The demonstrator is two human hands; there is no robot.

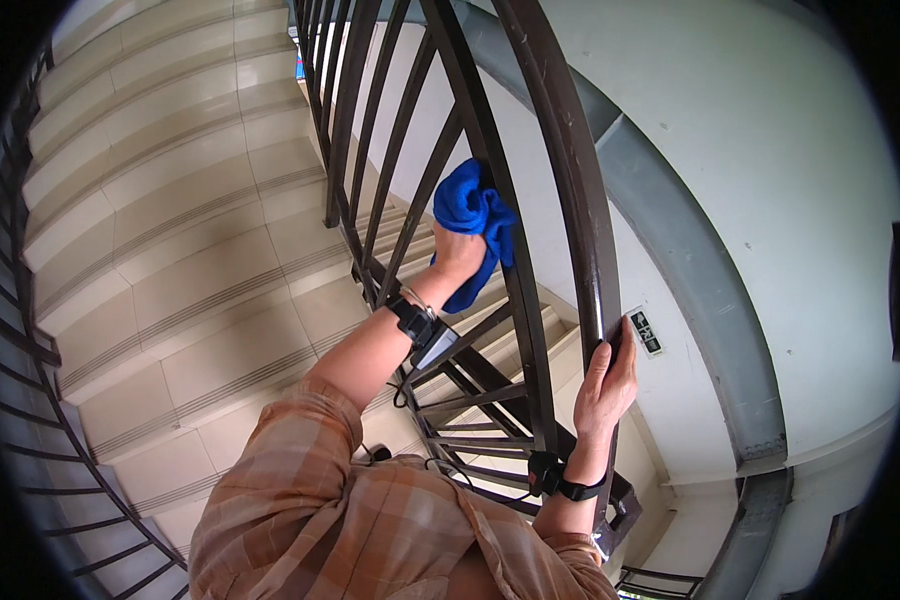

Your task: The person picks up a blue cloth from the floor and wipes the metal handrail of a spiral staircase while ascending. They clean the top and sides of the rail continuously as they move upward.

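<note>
My left hand (459, 251) is wrapped in a bright blue cloth (469, 199), which hides most of its fingers. The bunched cloth presses against the dark brown metal rail (521, 300) that runs below the handrail, and a loose end hangs down beside the wrist. On the glossy brown handrail (570, 142), further to the right, lies my right hand (606, 382). Its thumb is on the near face and its fingers reach over the far side. Both wrists carry black straps with small devices.
Dark balusters (401, 157) stand left of the cloth. Tiled stairs (217, 217) with grooved edges fill the left side, and another flight shows between the bars. A grey steel beam (709, 300) curves along the white wall, near an exit sign (646, 331). Thin cables hang by my waist.
</note>
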